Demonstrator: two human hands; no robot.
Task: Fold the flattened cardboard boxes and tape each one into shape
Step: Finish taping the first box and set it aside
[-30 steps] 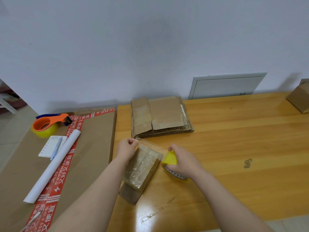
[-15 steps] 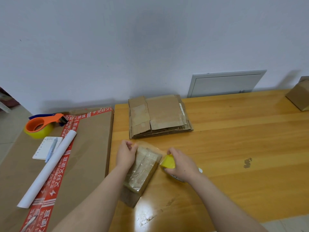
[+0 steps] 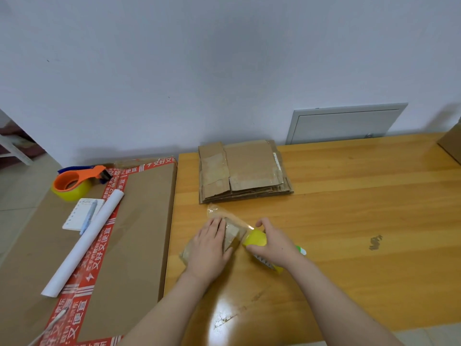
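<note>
The wooden table [image 3: 349, 196] carries a stack of flattened cardboard boxes [image 3: 244, 171] at its rear left, a small tape-wrapped box [image 3: 233, 233] nearer the front, a yellow tape dispenser [image 3: 255, 239] just right of that box, and a brown carton [image 3: 451, 143] at the far right edge.

Plain pale wall [image 3: 224, 58]; wooden table [image 3: 361, 208]; white wall panel [image 3: 344, 124]; tiled floor [image 3: 15, 196].

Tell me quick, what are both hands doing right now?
Left hand: open, pressing flat on the small box.
Right hand: closed around the yellow tape dispenser.
</note>
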